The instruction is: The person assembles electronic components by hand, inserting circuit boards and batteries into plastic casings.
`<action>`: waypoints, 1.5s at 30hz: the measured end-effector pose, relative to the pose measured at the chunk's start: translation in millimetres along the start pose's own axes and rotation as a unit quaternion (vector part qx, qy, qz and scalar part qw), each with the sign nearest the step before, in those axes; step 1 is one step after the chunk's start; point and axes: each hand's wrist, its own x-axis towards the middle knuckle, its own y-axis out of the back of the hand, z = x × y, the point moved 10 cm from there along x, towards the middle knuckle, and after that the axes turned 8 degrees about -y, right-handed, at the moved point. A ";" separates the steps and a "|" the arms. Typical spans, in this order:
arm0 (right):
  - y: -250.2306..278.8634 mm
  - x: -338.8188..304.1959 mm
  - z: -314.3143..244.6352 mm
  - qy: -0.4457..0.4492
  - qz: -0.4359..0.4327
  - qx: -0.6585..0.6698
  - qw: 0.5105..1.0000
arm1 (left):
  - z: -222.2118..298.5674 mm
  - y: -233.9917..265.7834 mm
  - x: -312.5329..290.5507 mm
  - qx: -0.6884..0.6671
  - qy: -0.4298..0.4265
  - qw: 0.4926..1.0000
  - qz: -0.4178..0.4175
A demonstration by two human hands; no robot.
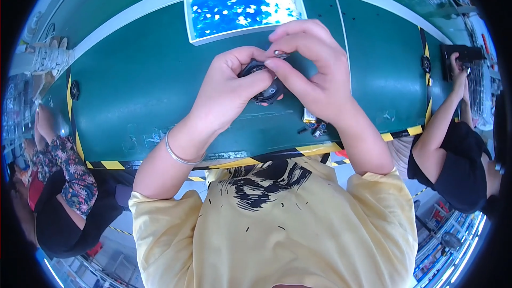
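Note:
My left hand (226, 82) is closed around a round black plastic housing (268, 95), holding it above the green table with the thumb laid across it. Part of the housing is hidden by my fingers. Just over its upper right edge, my right hand (322, 69) pinches a small metallic piece (279, 53) between thumb and forefinger. That piece is too small to make out further. On the table below my right hand lie a silver and yellow pouch-like part (308, 116) and a little heap of small dark components (318, 129).
A white tray (189, 26) full of small blue and white pieces stands at the far side. Yellow-black tape (320, 149) marks the table's edges. Small black round parts lie by the left (74, 90) and right (425, 64) edges. A person (453, 154) works at right, another (69, 181) at left.

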 end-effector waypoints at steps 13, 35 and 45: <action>214.3 -74.1 82.2 -0.171 0.161 -0.511 0.827 | 20.8 -99.7 -30.8 0.561 -0.322 0.717 -0.261; 18.9 -65.2 39.2 -0.197 -0.018 -0.250 0.948 | 36.3 -59.0 -20.8 0.520 -0.300 0.791 -0.120; 1.1 -12.3 -28.6 0.042 0.027 -0.167 0.985 | 28.5 2.0 -6.9 0.036 -0.095 0.994 0.046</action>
